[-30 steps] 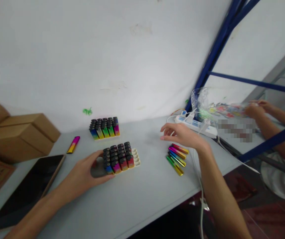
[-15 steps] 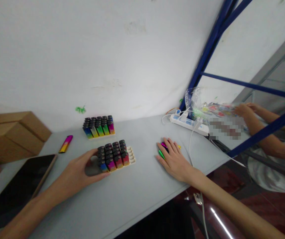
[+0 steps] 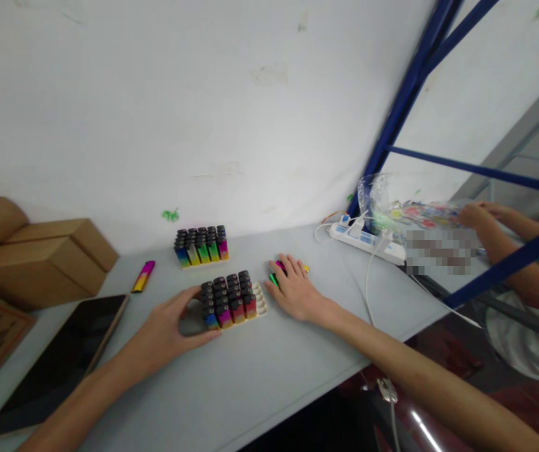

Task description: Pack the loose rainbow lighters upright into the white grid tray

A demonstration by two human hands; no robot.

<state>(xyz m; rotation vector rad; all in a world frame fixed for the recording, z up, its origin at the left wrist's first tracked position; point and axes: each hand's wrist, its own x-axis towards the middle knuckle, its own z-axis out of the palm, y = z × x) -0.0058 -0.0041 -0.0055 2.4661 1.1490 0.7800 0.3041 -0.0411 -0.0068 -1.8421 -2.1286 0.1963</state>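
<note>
Several black-topped lighters stand in rows in a white tray, whose right-hand slots are bare. My left hand grips the left end of this group, thumb in front and fingers behind. My right hand lies over a few loose lighters just right of the tray; green, pink and yellow parts show around its fingers, and the rest is hidden under it. Behind, a second tray holds rows of lighters. A single pink-and-yellow lighter lies farther left.
Cardboard boxes and a dark tablet are at the left. A white power strip with cables lies at the back right, beside a blue metal frame. Beyond it, another person's hands are at a clear plastic bag.
My right hand has slid left with the loose lighters, closer to the front tray. My left hand keeps its grip on the tray group. The whole view has shifted slightly.
</note>
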